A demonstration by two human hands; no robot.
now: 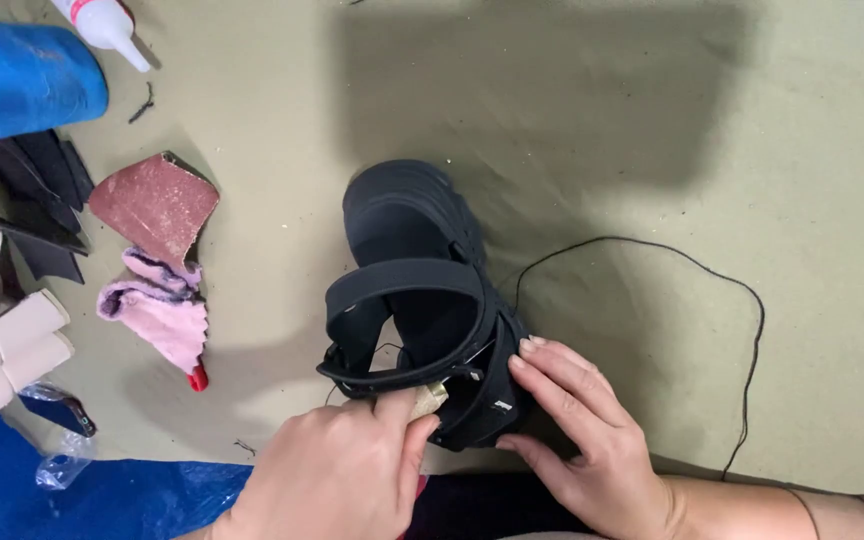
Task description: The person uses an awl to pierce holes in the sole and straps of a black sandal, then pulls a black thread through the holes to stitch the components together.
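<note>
Paper (pixel 802 150), olive and creased, bears black sandal (pixel 422 290); left hand (pixel 337 475) pinches tan piece (pixel 430 400), right hand (pixel 577 430) steadies heel

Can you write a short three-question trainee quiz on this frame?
1. True or false: the right hand rests on the black sandal.
2. What lies nearest the pink cloth? A) sandpaper sheet B) glue bottle C) black thread
3. What does the left hand pinch against the sandal's heel strap?

Key: 1 true; 2 A; 3 a small tan piece, too small to identify.
</note>
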